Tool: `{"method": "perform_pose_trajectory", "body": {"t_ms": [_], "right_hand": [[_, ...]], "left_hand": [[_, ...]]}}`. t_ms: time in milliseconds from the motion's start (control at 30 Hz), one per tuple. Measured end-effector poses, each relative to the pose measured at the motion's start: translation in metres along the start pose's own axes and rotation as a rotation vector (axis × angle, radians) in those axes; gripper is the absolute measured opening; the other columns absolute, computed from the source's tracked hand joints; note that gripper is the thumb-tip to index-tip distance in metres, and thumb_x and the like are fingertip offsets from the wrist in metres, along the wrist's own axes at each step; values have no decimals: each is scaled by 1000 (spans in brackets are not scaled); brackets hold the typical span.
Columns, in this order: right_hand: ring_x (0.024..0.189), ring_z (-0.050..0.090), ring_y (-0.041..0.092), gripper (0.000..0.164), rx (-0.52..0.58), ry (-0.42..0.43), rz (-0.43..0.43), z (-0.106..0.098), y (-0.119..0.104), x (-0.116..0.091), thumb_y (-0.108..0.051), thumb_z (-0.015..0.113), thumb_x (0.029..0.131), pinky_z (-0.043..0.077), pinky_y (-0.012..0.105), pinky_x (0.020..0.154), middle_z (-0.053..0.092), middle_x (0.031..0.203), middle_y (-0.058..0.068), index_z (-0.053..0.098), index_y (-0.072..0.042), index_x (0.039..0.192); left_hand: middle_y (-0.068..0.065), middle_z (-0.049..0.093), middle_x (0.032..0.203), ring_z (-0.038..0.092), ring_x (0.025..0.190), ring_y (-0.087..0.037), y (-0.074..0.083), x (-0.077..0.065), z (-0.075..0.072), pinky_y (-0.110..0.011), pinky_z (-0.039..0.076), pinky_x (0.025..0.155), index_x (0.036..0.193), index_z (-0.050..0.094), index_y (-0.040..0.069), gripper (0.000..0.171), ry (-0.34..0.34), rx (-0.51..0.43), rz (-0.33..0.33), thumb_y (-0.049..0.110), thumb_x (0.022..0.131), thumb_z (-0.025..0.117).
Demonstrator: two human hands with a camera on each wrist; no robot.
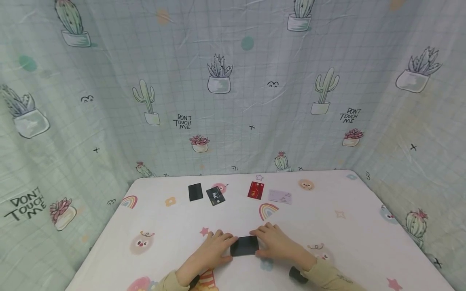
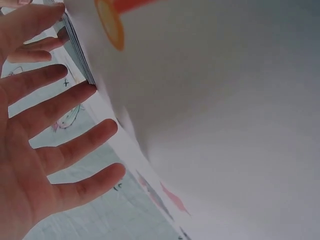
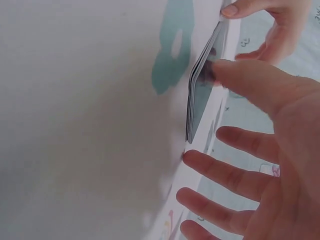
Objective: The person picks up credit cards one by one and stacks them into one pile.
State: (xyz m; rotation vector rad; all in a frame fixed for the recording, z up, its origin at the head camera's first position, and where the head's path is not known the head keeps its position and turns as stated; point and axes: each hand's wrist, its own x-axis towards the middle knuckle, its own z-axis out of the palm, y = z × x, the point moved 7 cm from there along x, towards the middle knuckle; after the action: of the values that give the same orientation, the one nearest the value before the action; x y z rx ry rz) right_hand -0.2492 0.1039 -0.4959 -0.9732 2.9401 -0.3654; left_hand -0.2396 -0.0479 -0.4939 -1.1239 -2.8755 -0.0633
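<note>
1 dark card stack (image 1: 244, 246) lies between left hand (image 1: 217, 249) and right hand (image 1: 274, 242), fingers extended; 4 cards (image 1: 256, 190) lie beyond it.

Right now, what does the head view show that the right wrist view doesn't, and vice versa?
Head only: the red card with its VIP lettering, and the person's sleeves.
Right wrist only: the thin layers along the side of the flat stack, and the palm side of the right hand.
Both: the stack itself, the left hand and right hand at it, the white tabletop and the printed cloth behind.
</note>
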Motion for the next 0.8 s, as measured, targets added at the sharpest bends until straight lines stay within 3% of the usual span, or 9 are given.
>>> {"method": "perform_pose_trajectory", "body": {"t_ms": [267,467,667,800], "right_hand": [[95,48,16,45,11,21,58,0,15,0,-42,58,81,40,38,79,60,108,-2,53,-19,120],[93,48,16,41,7,55,95,-5,33,-2,-38,59,82,41,37,78,60,107,-3,55,-18,117],[91,51,18,36,46,121,137,-17,51,-8,-29,60,82,43,39,76,61,104,3,57,-13,114],[90,51,17,34,70,149,208,-20,69,-12,-26,63,80,44,38,78,62,103,2,59,-13,111]], "left_hand": [[4,59,114,52,97,-17,-7,4,2,-39,42,78,123,52,24,49,-61,-77,-36,44,79,59],[2,60,115,53,101,-18,-13,9,-7,-38,42,80,121,54,22,45,-57,-109,-78,42,82,58],[0,60,114,53,102,-19,-13,18,-16,-38,41,80,120,55,20,41,-31,-116,-64,37,83,57],[1,60,115,53,102,-18,-11,26,-16,-39,42,82,120,55,20,40,-24,-126,-59,37,84,57]]}}
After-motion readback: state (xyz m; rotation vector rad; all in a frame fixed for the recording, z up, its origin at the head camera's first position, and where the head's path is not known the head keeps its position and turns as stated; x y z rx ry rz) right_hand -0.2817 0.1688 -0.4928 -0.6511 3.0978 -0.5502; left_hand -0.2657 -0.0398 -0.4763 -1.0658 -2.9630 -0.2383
